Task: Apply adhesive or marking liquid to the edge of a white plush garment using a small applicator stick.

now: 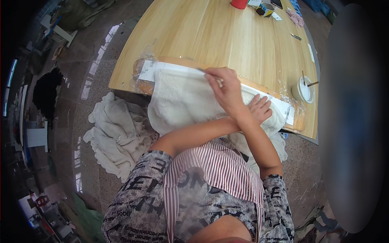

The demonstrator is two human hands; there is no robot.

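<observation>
while tabletop [174, 36] opens beyond cloth [182, 101] | left hand [259, 109] splayed atop | right hand [227, 87] curled at edge, hold unclear

Beyond the right hand [225, 87], a red container [239, 3] stood near a yellow-and-black box [265, 11]. Farther right, a pink cloth [296, 18] lay beyond a small dark tool [295, 36]. A black heap [45, 93] lay well left.

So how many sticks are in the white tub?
2: one stick points toward the picture's top, the other stick out to the right. More could be sunk in the tub.
</observation>
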